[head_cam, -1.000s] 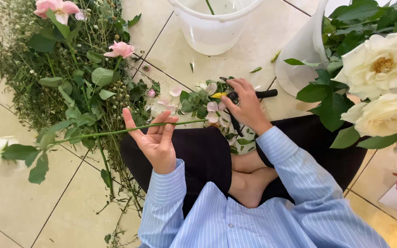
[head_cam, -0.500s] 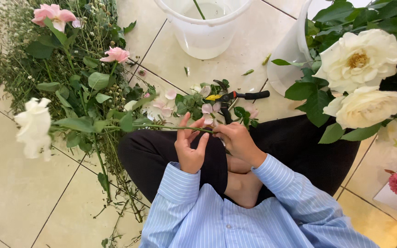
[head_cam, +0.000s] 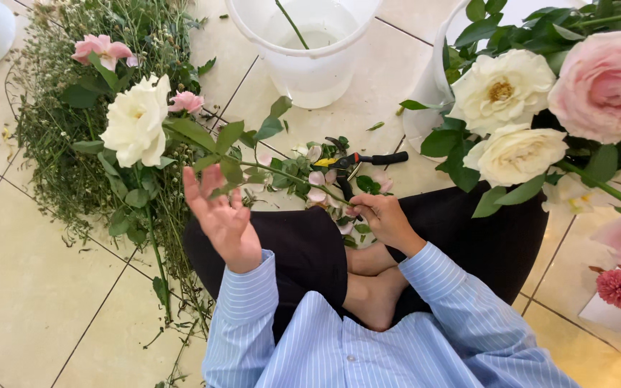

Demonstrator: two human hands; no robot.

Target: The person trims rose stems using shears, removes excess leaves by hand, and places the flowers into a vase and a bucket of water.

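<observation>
A white rose (head_cam: pixel 136 122) on a long leafy stem (head_cam: pixel 289 176) lies across in front of me. My right hand (head_cam: pixel 382 219) pinches the stem's lower end above my crossed legs. My left hand (head_cam: pixel 221 215) is raised palm up with the fingers spread, just under the stem's leaves and holding nothing. Black-handled pruning shears (head_cam: pixel 359 159) lie on the tiles just beyond my right hand, among fallen pink petals (head_cam: pixel 318 188) and cut leaves.
A heap of cut greenery (head_cam: pixel 66 129) with pink roses (head_cam: pixel 102 49) covers the floor at left. A white bucket (head_cam: pixel 318 57) of water stands ahead. A bouquet of cream roses (head_cam: pixel 501 90) and a pink rose (head_cam: pixel 605 86) fills the right side.
The white rose has swung up and to the right, closer to me. My left hand has left the stem near my right hand, moved left and opened.
</observation>
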